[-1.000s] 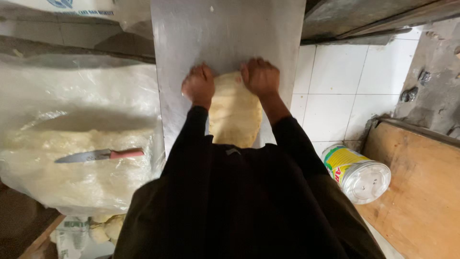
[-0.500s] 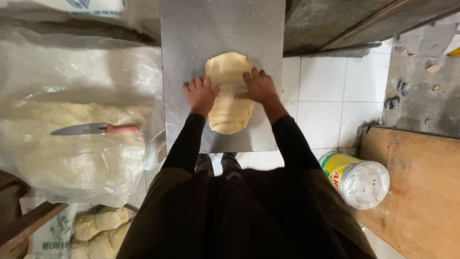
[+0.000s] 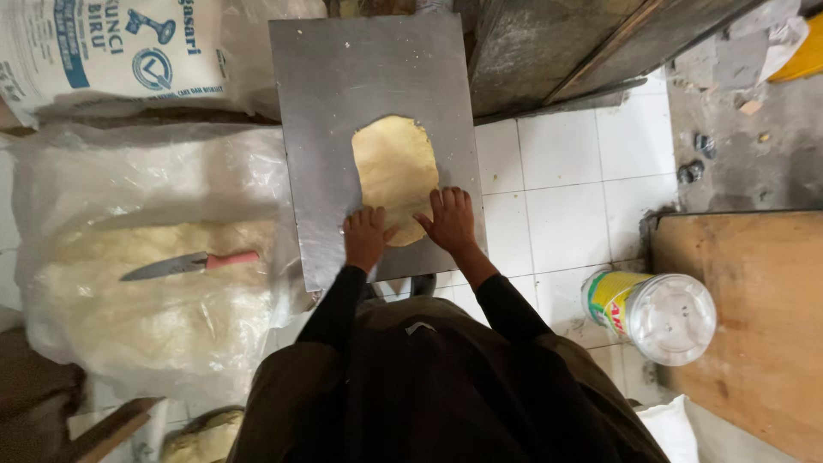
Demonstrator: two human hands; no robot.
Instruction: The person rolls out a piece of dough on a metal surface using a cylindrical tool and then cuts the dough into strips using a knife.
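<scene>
Nearest: dark sleeves, then two hands flat on the tabletop (image 3: 317, 129). Left hand (image 3: 367, 240) at the near-left edge of the dough (image 3: 396, 176), right hand (image 3: 449, 220) on its near-right edge. Fingers (image 3: 453, 204) spread wide and pressed down, gripping nothing. One dough sheet, oval and pale yellow, long axis running straight away from the body, lying mostly ahead of the fingertips near the tabletop's middle. Both hands about equally close, right overlapping slightly more. Off left, one knife (image 3: 184, 266) with a pink handle on a plastic-covered dough mass (image 3: 146, 291). Off right, one lidded jar (image 3: 656, 313) beside a wooden board (image 3: 754, 317). Farthest left, one printed sack (image 3: 103, 51).
</scene>
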